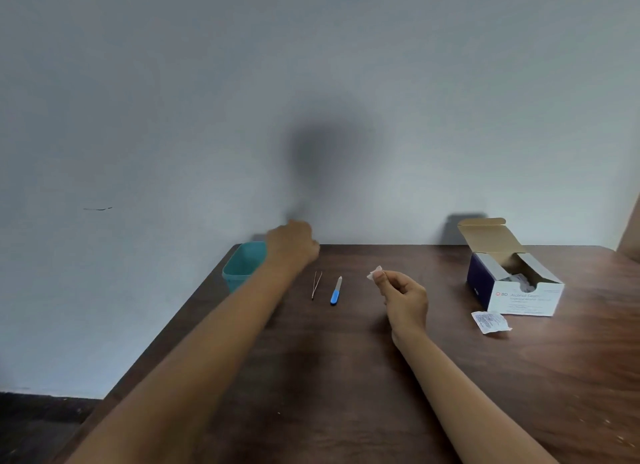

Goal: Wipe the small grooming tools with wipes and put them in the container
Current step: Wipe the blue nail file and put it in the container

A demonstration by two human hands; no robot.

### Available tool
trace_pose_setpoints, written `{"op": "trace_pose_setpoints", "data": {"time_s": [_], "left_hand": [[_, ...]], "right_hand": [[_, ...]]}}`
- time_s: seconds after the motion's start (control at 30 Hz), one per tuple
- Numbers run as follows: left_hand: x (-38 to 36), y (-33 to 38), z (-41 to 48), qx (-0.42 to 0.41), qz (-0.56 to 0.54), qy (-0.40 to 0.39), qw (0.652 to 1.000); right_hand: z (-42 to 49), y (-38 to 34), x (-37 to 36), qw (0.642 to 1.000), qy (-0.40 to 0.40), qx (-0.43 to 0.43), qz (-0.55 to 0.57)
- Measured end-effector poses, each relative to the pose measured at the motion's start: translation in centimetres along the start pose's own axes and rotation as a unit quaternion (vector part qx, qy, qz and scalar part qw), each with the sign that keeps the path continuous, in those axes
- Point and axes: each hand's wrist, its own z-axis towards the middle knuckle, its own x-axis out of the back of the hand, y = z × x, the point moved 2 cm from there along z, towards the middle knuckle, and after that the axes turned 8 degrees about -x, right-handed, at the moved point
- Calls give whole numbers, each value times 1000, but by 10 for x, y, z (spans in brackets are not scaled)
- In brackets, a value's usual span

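Two holders stood on the table [346,377]. The teal container [242,266] sat far left, its contents hidden and its right side covered by the left hand [294,243], which was blurred, grip unclear. The open swab box [512,287] at right held packets, with a torn wrapper [491,322] beside it. The tweezers [316,285] and nail file [336,290] lay parallel, pointing away. The right hand [403,299] pinched a wipe [374,274].

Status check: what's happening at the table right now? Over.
Right hand pinches wipe. Left hand by container, grip unclear. Tweezers, file on table, nothing blocking.
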Motion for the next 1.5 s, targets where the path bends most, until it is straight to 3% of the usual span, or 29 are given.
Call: {"op": "trace_pose_setpoints", "data": {"time_s": [0.3,0.6,0.7,0.8,0.9,1.0,1.17,1.27,1.37,1.5], "left_hand": [[-57,76,-56,3,38,-10,999],[-60,75,-67,-8,42,-10,999],[-59,76,-70,-6,13,-10,1000],[-55,75,-72,51,-88,-10,995],[-55,76,-81,148,-253,-10,956],[-59,84,-94,215,-444,17,870],[-46,102,-122,201,-577,106,785],[-42,111,-134,160,-603,117,772],[-43,116,-141,103,-588,98,796],[-43,115,-142,76,-583,94,804]], "right_hand": [[13,6,12,969,12,-115,220],[19,8,16,955,16,-146,260],[18,7,17,951,18,-145,271],[14,3,19,935,10,-155,317],[10,-2,22,911,-14,-179,371],[6,-4,27,901,-24,-191,389],[-5,-5,37,906,-32,-201,372],[-13,-7,47,919,-35,-202,337],[-20,-10,59,929,-39,-196,311],[-27,-13,73,928,-51,-196,313]]}}
